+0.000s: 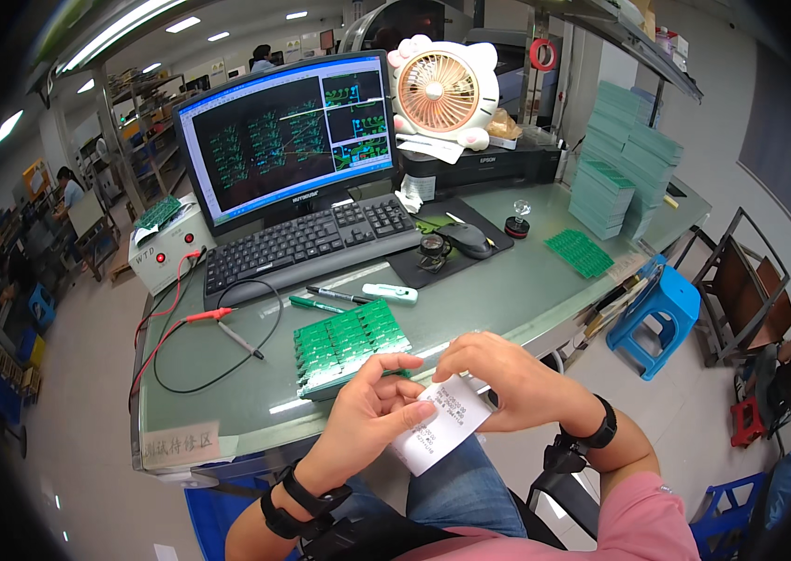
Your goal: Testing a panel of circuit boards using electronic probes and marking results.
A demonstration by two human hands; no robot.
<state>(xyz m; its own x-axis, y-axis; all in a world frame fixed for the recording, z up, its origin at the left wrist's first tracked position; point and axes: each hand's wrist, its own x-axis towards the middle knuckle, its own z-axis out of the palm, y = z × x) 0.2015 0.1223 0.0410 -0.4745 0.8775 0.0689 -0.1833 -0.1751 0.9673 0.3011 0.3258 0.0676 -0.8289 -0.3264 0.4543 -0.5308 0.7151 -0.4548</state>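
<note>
A white printed paper slip (pixel 442 432) is held above my lap, just past the near edge of the desk. My left hand (pixel 375 411) grips its left side, with the thumb lying over the print. At the top and right edge, my right hand (pixel 506 374) pinches the slip, its fingers curled and partly hidden. Just beyond my left hand lies a stack of green circuit board panels (pixel 351 341). A green pen (pixel 316 305), a black pen (pixel 339 294) and a white-and-green cutter-like tool (pixel 390 294) rest behind that stack.
Red and black test leads (pixel 213 315) loop over the desk's left side from a white box (pixel 171 245). Behind are a keyboard (pixel 311 238), monitor (pixel 288 140), mouse (pixel 468 239) and fan (pixel 438 92). Tall board stacks (pixel 604 196) stand right; a blue stool (pixel 654 318) is beside the desk.
</note>
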